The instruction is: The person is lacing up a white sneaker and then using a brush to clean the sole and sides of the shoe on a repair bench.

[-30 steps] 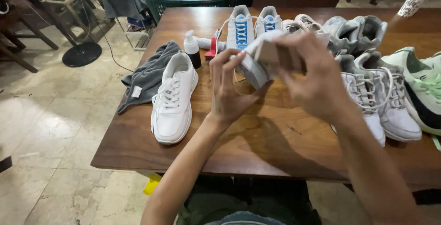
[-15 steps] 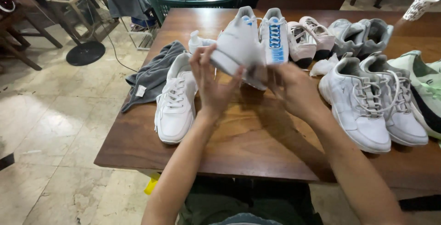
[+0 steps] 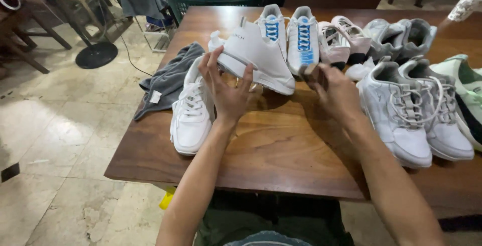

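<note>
L hand (image 3: 228, 93) grip clamped on white sneaker (image 3: 258, 57); R hand (image 3: 334, 88) grip pinching sm. object (image 3: 307, 69) (blurry).

Bare table (image 3: 281, 150) lies open between two white sneakers (image 3: 193, 108) (image 3: 396, 110).

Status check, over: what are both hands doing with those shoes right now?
Left hand grips white sneaker, lifted, tilted. Right hand beside its toe, contact unclear. Second white sneaker and grey cloth lie left on wooden table.

Smooth matt white leather-look sneaker (image 3: 256, 57), glossy brown wood table (image 3: 281, 145), soft grey cloth (image 3: 168, 78).
</note>
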